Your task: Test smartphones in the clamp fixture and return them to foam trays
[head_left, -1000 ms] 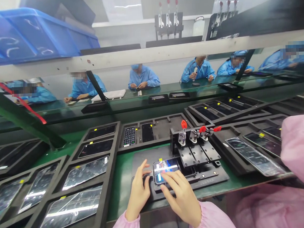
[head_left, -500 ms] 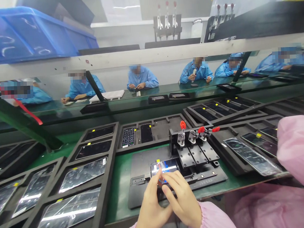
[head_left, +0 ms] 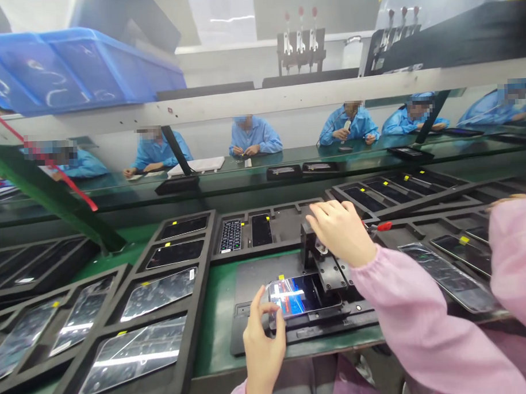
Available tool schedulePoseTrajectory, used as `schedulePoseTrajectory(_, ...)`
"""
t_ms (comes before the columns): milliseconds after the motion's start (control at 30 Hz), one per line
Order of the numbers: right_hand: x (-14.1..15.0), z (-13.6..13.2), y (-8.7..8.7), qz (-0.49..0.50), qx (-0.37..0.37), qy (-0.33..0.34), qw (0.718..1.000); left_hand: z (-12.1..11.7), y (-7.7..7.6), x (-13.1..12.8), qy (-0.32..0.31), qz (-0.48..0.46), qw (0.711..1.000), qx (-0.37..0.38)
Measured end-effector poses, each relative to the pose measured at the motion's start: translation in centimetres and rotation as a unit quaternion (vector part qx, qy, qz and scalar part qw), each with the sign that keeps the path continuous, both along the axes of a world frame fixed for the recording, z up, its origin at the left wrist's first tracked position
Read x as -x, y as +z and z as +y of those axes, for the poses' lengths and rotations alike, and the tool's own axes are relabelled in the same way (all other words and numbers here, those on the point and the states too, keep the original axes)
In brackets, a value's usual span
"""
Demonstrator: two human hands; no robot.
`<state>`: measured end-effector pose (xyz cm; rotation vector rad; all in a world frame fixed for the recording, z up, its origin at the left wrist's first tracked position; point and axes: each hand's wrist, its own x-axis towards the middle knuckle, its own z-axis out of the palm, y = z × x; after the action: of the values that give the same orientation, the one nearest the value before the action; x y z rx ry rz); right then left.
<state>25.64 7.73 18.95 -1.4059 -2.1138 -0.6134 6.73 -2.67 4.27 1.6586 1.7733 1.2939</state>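
Head view, looking down at a green tabletop [head_left: 218, 319]. The left hand [head_left: 263, 358] sits at the lower left corner of a phone [head_left: 303, 295], with thumb and fingers drawn close together. Whether its fingertips [head_left: 263, 294] touch the phone's edge or only sit just beside it is hard to make out. The phone lies flat, screen up, on a black fixture plate [head_left: 248, 272]. The right hand [head_left: 342, 231] hangs half closed, fingers curved down over a black clamp block [head_left: 310, 247]. It hides most of the clamps, so I cannot tell whether it is gripping a handle; one red clamp handle [head_left: 385, 226] pokes out past it. A pink sleeve [head_left: 405, 313] covers the right arm. Black foam trays [head_left: 164, 338] on the left hold film-wrapped phones in separate slots, and a tray behind the fixture [head_left: 281, 211] holds two phones, one with a lit keypad-like screen [head_left: 230, 235].
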Motion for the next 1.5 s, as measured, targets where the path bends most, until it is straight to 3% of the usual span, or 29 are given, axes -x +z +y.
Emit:
schedulePoseTrajectory(100, -0.3, -0.4, -0.1, -0.078, 0.034, 0.027, 0.996, 0.2, -0.5, 0.5, -0.018, 0.006, 1.000, 0.001)
schedulePoseTrajectory(233, 0.1, -5.7, -4.9, 0.004, -0.052, 0.008, 0.999, 0.6, -0.9, 0.9, -0.064, 0.031, 0.997, -0.022)
schedulePoseTrajectory(367, 0.2, -8.2, -9.8, -0.042, 0.003, -0.010, 0.999, 0.9, -1.5, 1.2, -0.090, 0.080, 0.992, -0.045)
schedulePoseTrajectory(467, 0.1, -7.5, -11.7, -0.063, 0.049, -0.001, 0.997, 0.9, -1.9, 1.5, -0.091, 0.123, 0.987, -0.052)
schedulePoseTrajectory(767, 0.9, -6.3, -13.3, -0.050, 0.084, 0.022, 0.995, 0.8, -2.9, 2.4, -0.078, 0.197, 0.975, -0.062)
schedulePoseTrajectory(967, 0.0, -7.2, -11.8, 0.004, 0.084, 0.063, 0.995, 0.8, -2.2, 2.4, -0.099, 0.205, 0.973, -0.046)
schedulePoseTrajectory(1100, -1.2, -9.0, -11.4, 0.134, -0.024, 0.156, 0.978, 0.8, -1.7, 2.5, -0.097, 0.197, 0.975, -0.043)
schedulePoseTrajectory(1233, -1.9, -10.7, -12.8, 0.249, -0.175, 0.206, 0.930, 0.9, -1.8, 2.5, -0.100, 0.192, 0.976, -0.036)
schedulePoseTrajectory(1300, -2.2, -11.5, -13.7, 0.282, -0.204, 0.208, 0.914, 1.0, -1.8, 2.5, -0.100, 0.189, 0.976, -0.034)
schedulePoseTrajectory(1500, -3.2, -13.6, -15.4, 0.319, -0.116, 0.170, 0.925, 1.4, -1.8, 2.5, -0.095, 0.170, 0.981, -0.018)
